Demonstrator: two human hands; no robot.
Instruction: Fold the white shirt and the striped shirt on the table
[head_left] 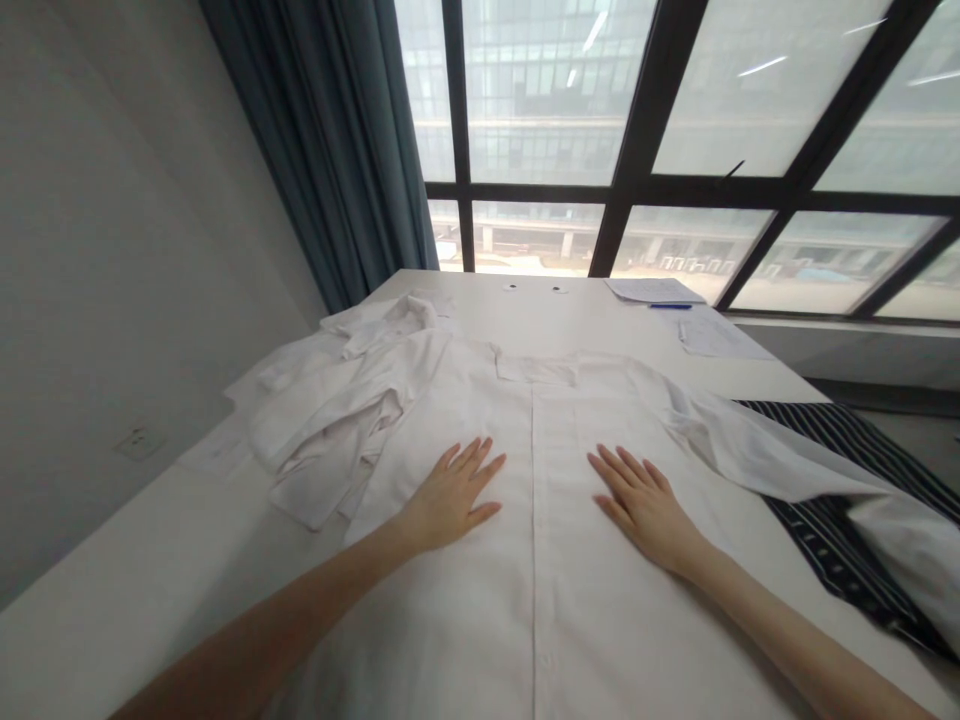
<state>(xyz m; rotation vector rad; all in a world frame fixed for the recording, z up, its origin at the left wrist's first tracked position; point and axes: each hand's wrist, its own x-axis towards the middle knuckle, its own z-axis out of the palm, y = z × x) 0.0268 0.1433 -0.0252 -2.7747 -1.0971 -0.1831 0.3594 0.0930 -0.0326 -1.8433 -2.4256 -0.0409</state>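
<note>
A white button-front shirt (555, 590) lies spread on the white table, collar at the far end and placket running down the middle. My left hand (452, 495) rests flat on its left front, fingers spread. On the other side of the placket, my right hand (641, 503) lies open on the cloth with nothing in it. The shirt's right sleeve stretches out past the table's right side, over a black striped cloth. Its left sleeve is bunched among other white fabric.
Crumpled white clothing (330, 375) lies at the left. Beneath the right sleeve is a black-and-white striped cloth (802, 520). Papers (652, 290) and a blue pen (670, 306) sit at the back right of the table (540, 310). A blue curtain (322, 140) and windows stand behind.
</note>
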